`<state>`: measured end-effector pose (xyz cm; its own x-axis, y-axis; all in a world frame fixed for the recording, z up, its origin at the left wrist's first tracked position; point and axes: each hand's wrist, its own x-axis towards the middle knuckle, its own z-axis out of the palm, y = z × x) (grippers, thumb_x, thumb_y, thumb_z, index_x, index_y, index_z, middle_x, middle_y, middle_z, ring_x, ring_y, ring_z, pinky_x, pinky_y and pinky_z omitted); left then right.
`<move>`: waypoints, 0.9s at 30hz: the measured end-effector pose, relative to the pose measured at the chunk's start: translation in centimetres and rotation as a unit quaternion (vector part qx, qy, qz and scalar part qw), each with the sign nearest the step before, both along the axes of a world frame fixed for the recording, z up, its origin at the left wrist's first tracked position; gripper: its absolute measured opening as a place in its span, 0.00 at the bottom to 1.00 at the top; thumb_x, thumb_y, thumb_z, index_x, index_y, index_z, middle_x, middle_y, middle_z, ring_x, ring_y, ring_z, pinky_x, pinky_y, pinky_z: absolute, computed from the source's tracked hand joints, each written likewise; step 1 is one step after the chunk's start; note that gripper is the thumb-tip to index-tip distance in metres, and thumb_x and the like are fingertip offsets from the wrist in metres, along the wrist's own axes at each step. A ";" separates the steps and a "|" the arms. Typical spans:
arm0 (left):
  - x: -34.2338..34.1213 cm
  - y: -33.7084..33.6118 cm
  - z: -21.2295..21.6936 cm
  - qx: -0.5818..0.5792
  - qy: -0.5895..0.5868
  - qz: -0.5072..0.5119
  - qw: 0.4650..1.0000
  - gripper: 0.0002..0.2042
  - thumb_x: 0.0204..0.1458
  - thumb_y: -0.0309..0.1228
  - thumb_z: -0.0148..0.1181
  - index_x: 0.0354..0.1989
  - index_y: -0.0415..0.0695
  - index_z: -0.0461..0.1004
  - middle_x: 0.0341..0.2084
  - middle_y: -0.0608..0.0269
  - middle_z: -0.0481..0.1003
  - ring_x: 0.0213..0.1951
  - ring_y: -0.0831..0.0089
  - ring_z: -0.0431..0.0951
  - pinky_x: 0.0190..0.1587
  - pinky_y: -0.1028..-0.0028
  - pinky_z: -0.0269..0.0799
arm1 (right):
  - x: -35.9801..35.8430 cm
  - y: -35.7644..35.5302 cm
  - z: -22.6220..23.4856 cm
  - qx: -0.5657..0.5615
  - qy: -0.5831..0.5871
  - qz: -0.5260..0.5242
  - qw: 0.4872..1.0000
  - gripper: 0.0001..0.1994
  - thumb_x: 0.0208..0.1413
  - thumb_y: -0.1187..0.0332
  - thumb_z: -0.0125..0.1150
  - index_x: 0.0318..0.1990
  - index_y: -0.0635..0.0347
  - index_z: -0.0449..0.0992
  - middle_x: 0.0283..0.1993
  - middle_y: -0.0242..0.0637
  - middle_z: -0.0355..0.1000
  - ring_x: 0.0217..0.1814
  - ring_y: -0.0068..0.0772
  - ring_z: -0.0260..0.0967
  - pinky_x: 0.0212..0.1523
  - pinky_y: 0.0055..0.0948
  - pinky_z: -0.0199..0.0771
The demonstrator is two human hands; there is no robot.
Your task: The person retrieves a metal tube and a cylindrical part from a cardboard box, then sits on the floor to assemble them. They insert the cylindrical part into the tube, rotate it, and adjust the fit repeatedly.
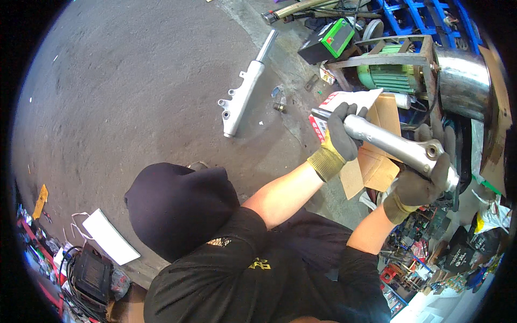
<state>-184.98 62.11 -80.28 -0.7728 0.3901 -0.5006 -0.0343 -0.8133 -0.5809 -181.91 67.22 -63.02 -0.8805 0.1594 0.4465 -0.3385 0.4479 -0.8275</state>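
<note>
Here both gloved hands, left hand (pixel 343 134) and right hand (pixel 417 185), clasp the silver fork leg (pixel 396 146) above the cardboard box (pixel 377 167); best hold both ends firmly, level.

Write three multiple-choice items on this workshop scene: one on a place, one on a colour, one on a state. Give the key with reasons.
1. Where does the second fork leg lie?
A. on the concrete floor
B. in the cardboard box
C. on the motor

2. What colour is the electric motor?
A. red
B. green
C. black

3. How is the held fork leg gripped?
A. left hand only
B. right hand only
C. both gloved hands

A: it rests alone on bare floor.
B: its ribbed housing is green.
C: the left hand and right hand each wrap it.
</note>
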 end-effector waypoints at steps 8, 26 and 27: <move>-0.9 -0.1 -0.2 -0.009 -0.007 -0.011 1.000 0.13 0.66 0.35 0.56 0.55 0.45 0.71 0.45 0.65 0.76 0.49 0.61 0.83 0.57 0.49 0.80 | 0.5 1.2 0.3 0.009 0.005 0.008 1.000 0.28 0.73 0.60 0.48 0.70 0.76 0.63 0.68 0.58 0.69 0.67 0.54 0.72 0.68 0.50 0.74; 1.3 -24.0 -1.0 -0.750 0.169 -0.049 0.638 0.20 0.57 0.42 0.72 0.44 0.35 0.79 0.30 0.55 0.83 0.33 0.71 0.82 0.39 0.72 0.76 | 2.5 -1.3 -25.7 -0.094 -0.645 0.231 0.723 0.26 0.66 0.48 0.61 0.65 0.52 0.74 0.47 0.28 0.77 0.39 0.21 0.71 0.38 0.22 0.70; 1.4 -24.4 -1.4 -0.744 0.182 -0.062 0.639 0.19 0.56 0.40 0.73 0.44 0.36 0.79 0.30 0.57 0.83 0.33 0.72 0.82 0.39 0.73 0.76 | 1.0 -3.2 -27.5 -0.101 -0.620 0.229 0.744 0.31 0.63 0.45 0.64 0.66 0.55 0.73 0.46 0.30 0.77 0.36 0.21 0.71 0.35 0.21 0.70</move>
<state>-183.60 37.66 -81.65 -0.9534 -0.2391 -0.1837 -0.0644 -0.4338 0.8987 -180.93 63.99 -90.55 -0.5787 -0.3303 -0.7457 0.6616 0.3446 -0.6661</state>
